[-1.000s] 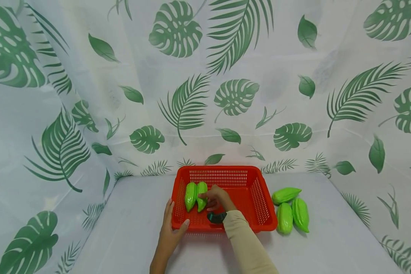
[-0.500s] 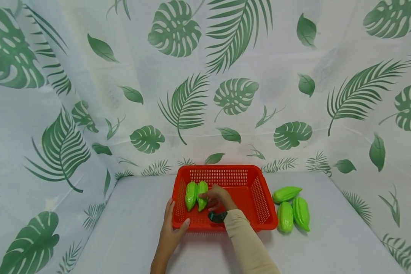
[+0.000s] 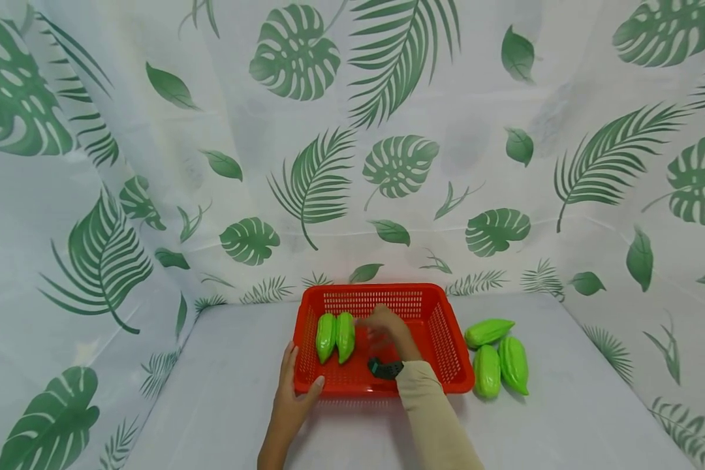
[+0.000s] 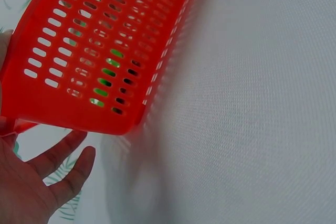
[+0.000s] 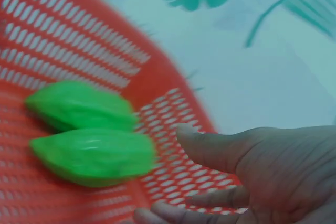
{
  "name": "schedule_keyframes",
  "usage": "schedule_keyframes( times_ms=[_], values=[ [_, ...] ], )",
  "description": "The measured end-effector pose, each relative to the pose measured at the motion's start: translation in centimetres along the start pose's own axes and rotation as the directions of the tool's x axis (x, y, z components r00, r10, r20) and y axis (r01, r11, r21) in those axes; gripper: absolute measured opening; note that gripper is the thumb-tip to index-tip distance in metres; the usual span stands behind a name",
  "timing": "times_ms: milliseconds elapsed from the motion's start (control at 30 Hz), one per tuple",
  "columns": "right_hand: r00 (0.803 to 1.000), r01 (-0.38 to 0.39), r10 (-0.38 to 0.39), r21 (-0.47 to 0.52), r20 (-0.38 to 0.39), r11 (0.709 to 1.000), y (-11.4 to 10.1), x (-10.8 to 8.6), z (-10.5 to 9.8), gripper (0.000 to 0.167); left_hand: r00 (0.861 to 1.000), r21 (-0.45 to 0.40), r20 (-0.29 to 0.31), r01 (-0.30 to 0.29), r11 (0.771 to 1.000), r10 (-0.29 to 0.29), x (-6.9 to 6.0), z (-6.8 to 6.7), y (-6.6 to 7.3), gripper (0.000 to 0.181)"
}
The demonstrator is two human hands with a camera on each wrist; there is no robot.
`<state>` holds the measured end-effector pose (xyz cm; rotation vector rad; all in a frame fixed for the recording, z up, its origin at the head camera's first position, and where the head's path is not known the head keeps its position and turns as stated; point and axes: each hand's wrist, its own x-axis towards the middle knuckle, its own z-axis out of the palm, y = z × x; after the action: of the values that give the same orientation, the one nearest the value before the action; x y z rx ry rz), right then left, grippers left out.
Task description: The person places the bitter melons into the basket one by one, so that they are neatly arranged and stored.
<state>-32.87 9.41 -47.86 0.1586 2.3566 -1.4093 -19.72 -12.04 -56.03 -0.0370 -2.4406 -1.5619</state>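
Inside the red basket (image 3: 388, 390), at its left end, two green bumpy vegetables (image 3: 326, 337) (image 5: 94, 156) lie side by side. My left hand (image 3: 290, 405) (image 4: 31, 182) holds the basket's near left corner, the thumb over the front rim and the fingers along the left wall. Two of its fingers look spread and fairly straight in the left wrist view. Over the basket, my right hand (image 3: 388, 323) (image 5: 283, 177) is just right of the two vegetables, thumb and fingers apart, with nothing between them. It is blurred in the head view.
On the white table (image 3: 223, 398), three more green vegetables (image 3: 487, 372) lie close together just right of the basket. A white sheet with green leaf prints (image 3: 399, 254) hangs behind the table and along its left side.
My right hand has let go of the right-hand vegetable and moved a little to the right. My left hand and the basket stay where they were.
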Motion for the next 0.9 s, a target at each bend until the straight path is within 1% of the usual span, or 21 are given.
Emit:
schedule_keyframes(
  times_ms=[100, 200, 300, 367, 433, 467, 533, 600, 633, 667, 767, 800, 833, 900],
  values=[
    [0.994, 0.097, -0.097, 0.002, -0.049, 0.995, -0.4, -0.7, -1.3, 0.050, 1.000, 0.011, -0.005, 0.010, 1.000, -0.010, 0.1, -0.1, 0.0, 0.088],
    [0.975, 0.197, -0.195, 0.008, -0.107, 0.980, -0.6, -1.8, -2.5, 0.050, 1.000, 0.011, -0.004, 0.016, 1.000, -0.016, 0.2, -0.2, 0.0, 0.087],
    [0.943, 0.274, -0.268, 0.000, -0.198, 0.962, -0.5, -3.0, -3.7, 0.046, 1.000, 0.012, 0.000, 0.020, 1.000, -0.020, 0.1, -0.2, 0.0, 0.087],
    [0.910, 0.318, -0.309, -0.011, -0.278, 0.948, -0.1, -3.8, -4.5, 0.041, 1.000, 0.013, 0.003, 0.023, 1.000, -0.023, 0.1, -0.2, -0.1, 0.087],
    [0.862, 0.364, -0.348, -0.027, -0.368, 0.931, 0.5, -4.6, -5.4, 0.036, 1.000, 0.011, 0.007, 0.024, 1.000, -0.024, 0.2, -0.3, -0.1, 0.087],
    [0.831, 0.387, -0.368, -0.041, -0.418, 0.921, 0.9, -5.0, -5.9, 0.033, 1.000, 0.010, 0.008, 0.023, 1.000, -0.023, 0.2, -0.3, 0.0, 0.087],
    [0.758, 0.417, -0.388, -0.068, -0.524, 0.906, 1.9, -5.7, -6.7, 0.029, 1.000, 0.006, 0.009, 0.018, 1.000, -0.018, 0.3, -0.3, 0.0, 0.087],
    [0.675, 0.425, -0.373, -0.078, -0.636, 0.902, 3.1, -6.5, -7.4, 0.026, 1.000, -0.002, 0.011, 0.012, 1.000, -0.012, 0.3, -0.3, 0.1, 0.087],
    [0.634, 0.409, -0.346, -0.080, -0.692, 0.909, 3.8, -6.9, -7.8, 0.025, 1.000, -0.004, 0.012, 0.009, 1.000, -0.009, 0.4, -0.2, 0.1, 0.087],
    [0.588, 0.393, -0.319, -0.083, -0.743, 0.916, 4.6, -7.2, -8.1, 0.025, 1.000, -0.008, 0.013, 0.006, 1.000, -0.006, 0.4, -0.2, 0.1, 0.087],
    [0.474, 0.325, -0.208, -0.049, -0.856, 0.944, 7.1, -8.3, -9.3, 0.025, 1.000, -0.016, 0.018, 0.008, 1.000, -0.008, 0.3, -0.1, 0.2, 0.087],
    [0.442, 0.298, -0.174, -0.039, -0.880, 0.954, 8.0, -8.7, -9.7, 0.026, 1.000, -0.019, 0.018, 0.008, 1.000, -0.008, 0.3, 0.0, 0.2, 0.087],
    [0.416, 0.269, -0.145, -0.031, -0.898, 0.963, 9.0, -9.0, -10.0, 0.026, 1.000, -0.018, 0.016, 0.009, 1.000, -0.009, 0.2, 0.0, 0.1, 0.087],
    [0.381, 0.225, -0.099, -0.011, -0.919, 0.974, 11.1, -9.6, -10.7, 0.028, 1.000, -0.014, 0.012, 0.013, 1.000, -0.012, 0.2, 0.0, 0.1, 0.086]
  ],
)
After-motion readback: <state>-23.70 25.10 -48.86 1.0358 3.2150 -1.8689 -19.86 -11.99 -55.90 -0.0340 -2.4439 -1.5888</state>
